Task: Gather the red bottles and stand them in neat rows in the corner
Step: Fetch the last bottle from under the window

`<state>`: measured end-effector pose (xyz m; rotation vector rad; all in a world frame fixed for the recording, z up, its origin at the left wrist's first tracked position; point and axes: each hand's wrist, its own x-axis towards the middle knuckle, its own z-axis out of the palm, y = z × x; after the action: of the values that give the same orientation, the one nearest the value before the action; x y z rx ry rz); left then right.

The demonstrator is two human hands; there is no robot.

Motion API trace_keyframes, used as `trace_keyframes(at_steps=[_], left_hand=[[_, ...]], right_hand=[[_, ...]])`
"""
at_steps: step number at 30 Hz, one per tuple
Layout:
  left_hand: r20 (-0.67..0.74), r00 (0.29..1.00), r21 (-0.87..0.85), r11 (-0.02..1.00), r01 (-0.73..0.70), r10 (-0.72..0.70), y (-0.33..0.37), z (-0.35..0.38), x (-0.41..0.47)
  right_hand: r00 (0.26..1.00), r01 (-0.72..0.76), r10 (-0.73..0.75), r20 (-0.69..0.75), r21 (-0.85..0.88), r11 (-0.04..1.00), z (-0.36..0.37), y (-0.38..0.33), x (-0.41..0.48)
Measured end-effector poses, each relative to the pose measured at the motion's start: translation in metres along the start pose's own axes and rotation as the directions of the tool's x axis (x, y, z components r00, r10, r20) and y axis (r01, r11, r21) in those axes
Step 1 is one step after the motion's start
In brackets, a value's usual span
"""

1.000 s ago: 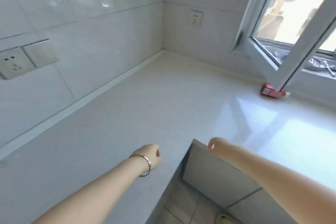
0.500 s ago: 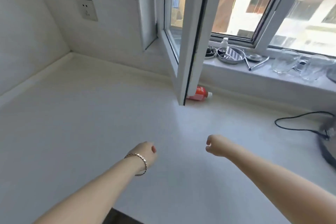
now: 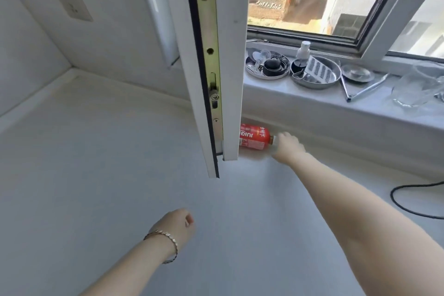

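A red bottle (image 3: pixel 255 140) lies on its side on the white counter (image 3: pixel 101 166), against the base of the window sill, partly behind the open window sash. My right hand (image 3: pixel 287 148) reaches across the counter and closes over the bottle's cap end. Whether it has a full grip is hard to tell. My left hand (image 3: pixel 176 226), with a bracelet on the wrist, hovers low over the counter in a loose fist and holds nothing. The counter's corner (image 3: pixel 72 69) lies at the far left, with no bottles standing in it.
The open window sash (image 3: pixel 211 67) hangs over the counter just left of the bottle. Metal dishes (image 3: pixel 314 74), tongs and glass jugs (image 3: pixel 418 86) sit on the sill. A black cable (image 3: pixel 408 199) curls on the counter at right. A wall socket (image 3: pixel 70 2) is on the back wall.
My view swung right and moved closer to the window. My right hand stretched forward from near my body to the bottle's cap. My left hand stayed low.
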<state>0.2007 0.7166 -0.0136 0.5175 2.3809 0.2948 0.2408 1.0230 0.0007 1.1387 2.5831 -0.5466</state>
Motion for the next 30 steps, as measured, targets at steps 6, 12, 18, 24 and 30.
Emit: trace_keyframes(at_steps=[6,12,18,24,30], left_hand=[[-0.029,0.999,-0.020,0.999,0.029,-0.030,0.001,-0.010,0.016],[-0.018,0.998,-0.051,0.997,0.054,-0.055,-0.007,-0.003,0.016],[-0.013,0.997,-0.077,0.994,0.078,-0.079,-0.028,0.000,0.002],[-0.027,0.996,-0.122,0.989,0.079,-0.083,-0.062,0.002,-0.024],[-0.076,0.992,-0.173,0.981,0.091,-0.105,-0.120,0.000,-0.093]], right_hand=[[1.000,0.015,-0.018,0.025,0.123,0.992,0.010,0.001,0.018],[0.997,0.065,-0.075,0.032,0.248,0.967,0.033,0.001,0.015],[0.994,0.104,-0.104,-0.013,0.283,0.953,0.041,-0.007,-0.009],[0.976,0.216,-0.210,-0.048,0.269,0.939,0.069,-0.020,-0.098],[0.930,0.326,-0.347,0.119,0.160,0.932,0.075,-0.094,-0.189]])
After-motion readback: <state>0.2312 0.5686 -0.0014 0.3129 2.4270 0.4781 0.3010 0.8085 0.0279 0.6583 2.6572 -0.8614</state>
